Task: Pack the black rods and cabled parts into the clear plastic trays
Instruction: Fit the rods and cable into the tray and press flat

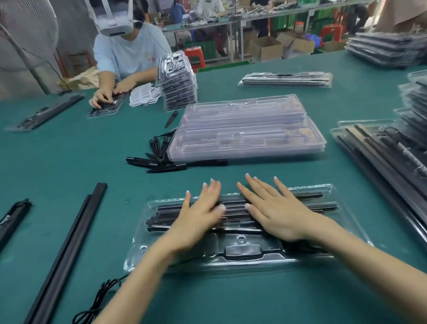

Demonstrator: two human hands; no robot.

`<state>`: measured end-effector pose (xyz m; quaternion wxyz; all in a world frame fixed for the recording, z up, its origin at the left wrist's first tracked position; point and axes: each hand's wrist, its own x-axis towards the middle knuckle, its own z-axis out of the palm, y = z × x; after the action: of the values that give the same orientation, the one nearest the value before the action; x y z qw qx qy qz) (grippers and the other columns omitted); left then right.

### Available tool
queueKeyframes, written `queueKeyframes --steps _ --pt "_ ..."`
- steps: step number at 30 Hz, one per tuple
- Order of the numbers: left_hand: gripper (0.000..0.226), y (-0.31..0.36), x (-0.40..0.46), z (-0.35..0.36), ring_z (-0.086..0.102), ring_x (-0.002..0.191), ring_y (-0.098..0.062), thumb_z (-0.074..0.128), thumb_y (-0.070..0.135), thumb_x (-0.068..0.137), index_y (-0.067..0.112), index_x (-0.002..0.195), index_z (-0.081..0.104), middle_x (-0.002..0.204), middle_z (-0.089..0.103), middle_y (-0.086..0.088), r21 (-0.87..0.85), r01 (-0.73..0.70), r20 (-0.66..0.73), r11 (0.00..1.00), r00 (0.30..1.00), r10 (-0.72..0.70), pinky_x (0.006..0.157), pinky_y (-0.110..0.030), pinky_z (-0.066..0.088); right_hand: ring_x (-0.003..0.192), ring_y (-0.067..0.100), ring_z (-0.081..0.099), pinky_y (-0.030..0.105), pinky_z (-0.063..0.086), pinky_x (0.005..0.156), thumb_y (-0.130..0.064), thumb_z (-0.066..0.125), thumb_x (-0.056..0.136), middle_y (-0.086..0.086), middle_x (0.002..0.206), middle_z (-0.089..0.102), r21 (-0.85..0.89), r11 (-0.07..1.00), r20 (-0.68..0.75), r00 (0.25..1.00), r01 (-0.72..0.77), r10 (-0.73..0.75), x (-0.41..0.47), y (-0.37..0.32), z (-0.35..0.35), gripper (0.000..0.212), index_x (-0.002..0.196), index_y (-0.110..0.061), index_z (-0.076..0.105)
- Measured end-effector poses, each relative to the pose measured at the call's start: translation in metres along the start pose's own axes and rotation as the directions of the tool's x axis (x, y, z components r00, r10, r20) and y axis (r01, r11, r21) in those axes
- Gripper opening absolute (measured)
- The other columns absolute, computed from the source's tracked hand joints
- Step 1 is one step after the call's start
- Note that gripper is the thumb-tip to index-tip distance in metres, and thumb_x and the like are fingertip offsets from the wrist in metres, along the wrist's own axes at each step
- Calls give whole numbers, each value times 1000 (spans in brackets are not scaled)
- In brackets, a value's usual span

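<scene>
A clear plastic tray (350, 227) lies flat on a green table (84, 156), directly in front of the person. Black rods (309, 196) lie lengthwise in its far channels. Both hands rest palm down on top of the tray, side by side over its middle. The left hand (199, 219) has straight fingers held loosely together, its thumb angled toward the other hand. The right hand (275, 213) has straight fingers fanned apart. Neither hand grips anything. Beyond the tray sits a stack of empty clear trays (246, 133), with loose black spikes (155, 153) at that stack's left. Left of the tray lie long black bars (61, 260) and a coiled black cable (91, 312). Right of the tray are stacks of filled trays (399, 172). Across the table another person (127, 53) handles a tray.
</scene>
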<state>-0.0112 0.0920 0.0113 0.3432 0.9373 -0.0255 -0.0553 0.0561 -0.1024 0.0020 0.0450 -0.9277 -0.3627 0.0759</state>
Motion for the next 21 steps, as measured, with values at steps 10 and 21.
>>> queueKeyframes --steps 10,21 --pt "55 -3 8 -9 -19 143 -4 16 43 103 31 150 -9 153 -16 19 455 -18 49 890 999 -5 116 -46 -15 146 12 -12 43 -15 117 -39 11 103 0 160 -15 4 1000 30 999 -15 15 0 -3 -4 53 152 -27 -7" --pt "49 -5 7 7 3 145 -5 13 40 103 37 151 1 157 8 19 540 25 -11 841 1000 -22 117 -45 -6 147 12 -7 43 -13 117 -39 12 103 0 160 -9 10 1000 -80 997 4 -4 -3 -6 6 53 152 -28 -5"
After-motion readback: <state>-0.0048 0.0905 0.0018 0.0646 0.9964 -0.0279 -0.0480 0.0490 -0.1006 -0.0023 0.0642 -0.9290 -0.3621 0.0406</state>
